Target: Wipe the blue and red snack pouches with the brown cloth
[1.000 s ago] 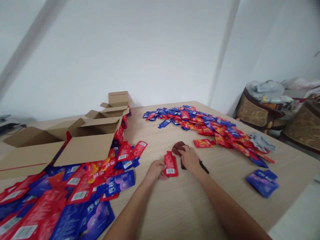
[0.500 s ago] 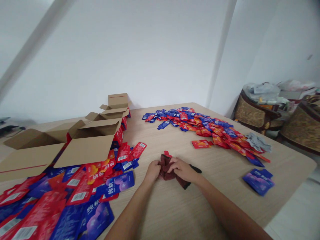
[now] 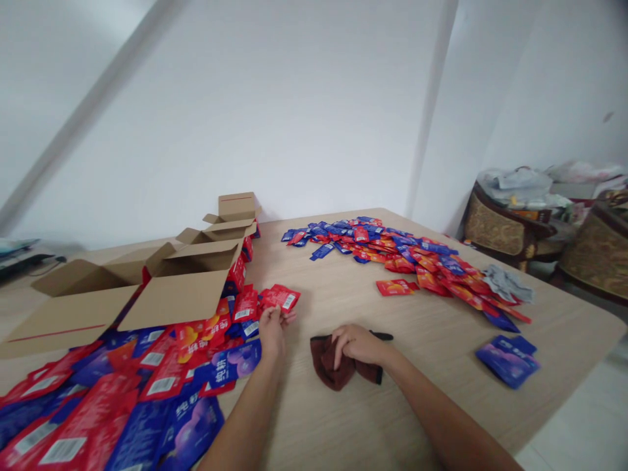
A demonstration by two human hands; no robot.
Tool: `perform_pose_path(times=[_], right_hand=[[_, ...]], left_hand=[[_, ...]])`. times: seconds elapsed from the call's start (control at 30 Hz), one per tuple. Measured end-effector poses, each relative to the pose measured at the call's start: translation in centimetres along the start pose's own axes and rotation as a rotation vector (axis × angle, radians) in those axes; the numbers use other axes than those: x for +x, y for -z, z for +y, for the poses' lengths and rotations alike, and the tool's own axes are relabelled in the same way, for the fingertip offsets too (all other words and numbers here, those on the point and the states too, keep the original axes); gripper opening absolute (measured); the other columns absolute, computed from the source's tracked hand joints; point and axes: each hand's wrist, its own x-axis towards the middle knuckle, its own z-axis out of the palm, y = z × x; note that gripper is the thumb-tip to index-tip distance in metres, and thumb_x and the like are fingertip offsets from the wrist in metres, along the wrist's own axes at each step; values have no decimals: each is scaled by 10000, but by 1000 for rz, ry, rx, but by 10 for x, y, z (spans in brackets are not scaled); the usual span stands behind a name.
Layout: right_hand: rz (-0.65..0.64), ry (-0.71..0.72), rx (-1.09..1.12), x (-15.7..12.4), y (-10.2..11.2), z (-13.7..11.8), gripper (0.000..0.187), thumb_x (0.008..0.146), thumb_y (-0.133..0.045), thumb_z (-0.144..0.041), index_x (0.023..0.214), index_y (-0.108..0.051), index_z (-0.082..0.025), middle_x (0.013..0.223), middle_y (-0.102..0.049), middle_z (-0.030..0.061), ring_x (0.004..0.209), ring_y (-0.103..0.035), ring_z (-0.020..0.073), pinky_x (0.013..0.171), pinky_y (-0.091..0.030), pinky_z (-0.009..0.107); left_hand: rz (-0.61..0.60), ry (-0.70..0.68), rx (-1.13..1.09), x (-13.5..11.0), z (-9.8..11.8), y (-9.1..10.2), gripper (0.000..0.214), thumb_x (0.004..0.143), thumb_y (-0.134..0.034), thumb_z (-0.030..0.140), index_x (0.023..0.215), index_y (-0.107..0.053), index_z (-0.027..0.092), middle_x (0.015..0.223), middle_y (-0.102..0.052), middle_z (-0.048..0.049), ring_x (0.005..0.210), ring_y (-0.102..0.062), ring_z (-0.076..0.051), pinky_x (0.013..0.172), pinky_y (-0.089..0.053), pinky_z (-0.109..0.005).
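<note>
My left hand (image 3: 273,332) reaches to the edge of the left heap, its thumb and fingers closed on the lower edge of a red packet (image 3: 280,296) with a white barcode label. Under my right hand (image 3: 359,343) lies a crumpled brown cloth (image 3: 333,371) with dark edges; my bent fingers grip its upper part against the table. A black strip (image 3: 381,335) sticks out behind that hand. Closest to the left forearm is a blue packet with purple print (image 3: 233,362).
Open cardboard boxes (image 3: 171,297) stand in a row on the left, with a heap of red and blue packets (image 3: 161,386) before them. Another heap (image 3: 407,252) curves along the table's far right, with a grey cloth (image 3: 507,282) at its end. Blue packets (image 3: 507,360) lie at right; chairs (image 3: 505,219) stand beyond.
My left hand has left the brown cloth and moved left to the heap's edge with a red packet. The cloth, under my right hand, is now spread out more towards me.
</note>
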Motion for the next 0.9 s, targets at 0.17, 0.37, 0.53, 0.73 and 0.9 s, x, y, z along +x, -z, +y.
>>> perform_pose_path(times=[0.17, 0.37, 0.53, 0.73, 0.9], right_hand=[[8, 44, 14, -2, 0, 2, 454, 518, -376, -78, 710, -748, -255, 895, -673, -37, 826, -584, 136, 791, -411, 225], [-45, 54, -34, -12, 9, -12, 423, 649, -446, -101, 907, -727, -285, 1130, -615, -23, 1031, -551, 167, 928, -381, 284], [78, 106, -131, -19, 34, -6, 484, 851, -460, -365, 1330, -428, -302, 1403, -395, 20, 1271, -355, 184, 1041, -277, 356], [927, -557, -566, -16, 75, 74, 499, 889, -354, -328, 1353, -388, -148, 1389, -384, 162, 1312, -273, 277, 1034, -217, 507], [711, -646, -719, -7, 58, 97, 484, 897, -336, -294, 1340, -386, -107, 1409, -348, 190, 1324, -264, 272, 1027, -219, 513]], left_hand=[[140, -123, -209, 9, 19, 8, 158, 732, -618, 192, 684, -468, 177, 557, -580, 48, 643, -672, -145, 767, -540, -337], [208, 4, -348, 6, 27, 9, 92, 815, -482, 93, 755, -545, 122, 818, -659, -99, 890, -652, -164, 891, -500, -306], [52, 132, -299, -4, 19, -2, 137, 850, -441, 170, 759, -538, 137, 803, -683, -113, 848, -669, -179, 862, -510, -331], [-92, 139, -128, -16, 3, -10, 111, 773, -547, 253, 784, -506, 151, 677, -669, -49, 632, -667, -162, 735, -535, -347], [-235, 133, 66, -24, -18, -17, 252, 730, -596, 378, 826, -490, 171, 713, -649, -28, 656, -653, -171, 693, -524, -347]])
